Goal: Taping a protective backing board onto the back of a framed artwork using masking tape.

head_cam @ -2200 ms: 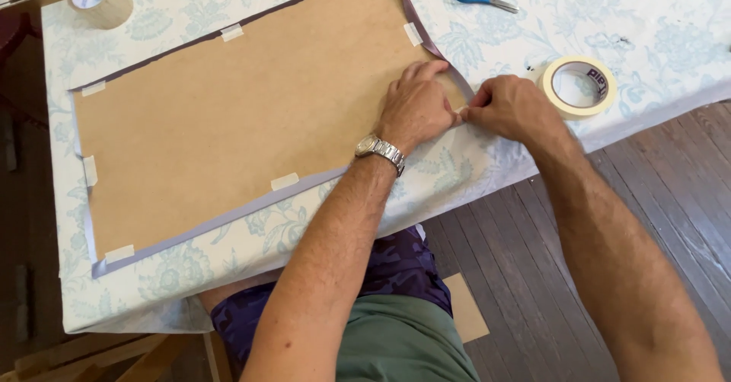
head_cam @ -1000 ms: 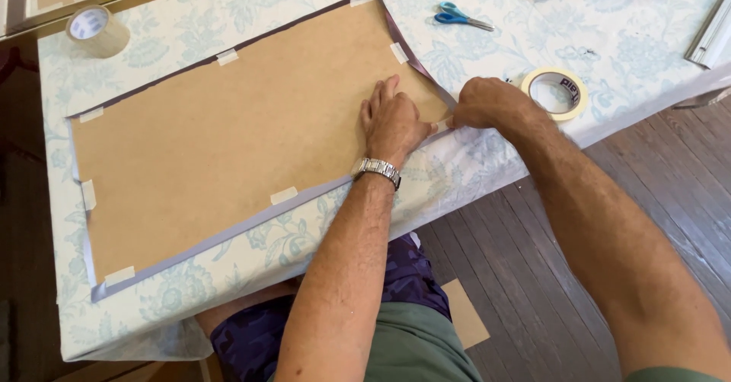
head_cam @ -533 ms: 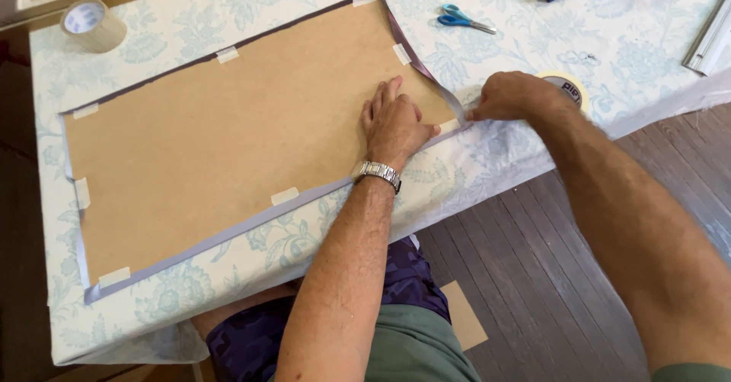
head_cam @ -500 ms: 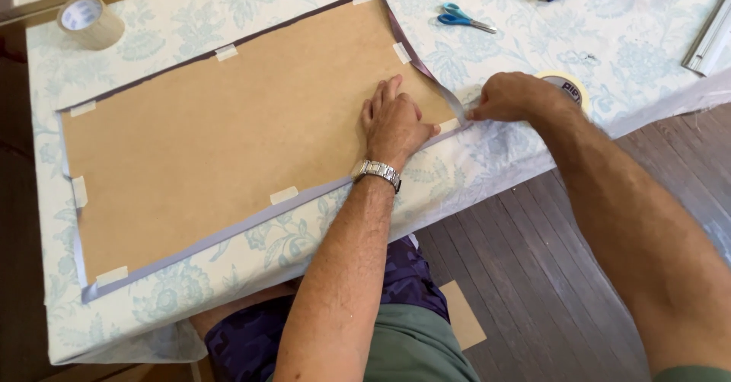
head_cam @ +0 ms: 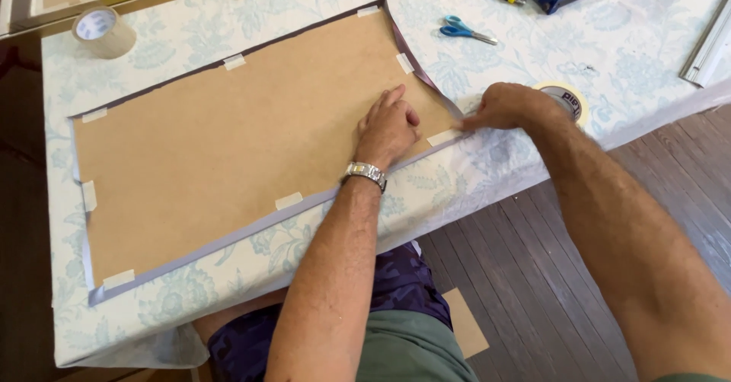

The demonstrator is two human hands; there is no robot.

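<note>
Left hand (head_cam: 388,127) lying flat, fingers spread, pinning large brown rectangular backing board (head_cam: 236,138) on floral-clothed tabletop (head_cam: 647,47). Right hand (head_cam: 506,106) pinching closed at board's near right corner, pressing small pale masking-tape strip (head_cam: 444,136) over grey fabric edge (head_cam: 228,237). Judging: corner taping underway; firm rub-down needed.

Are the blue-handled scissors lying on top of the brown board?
No, the scissors lie on the flowered tablecloth, apart from the brown board and beyond its far right corner.
</note>
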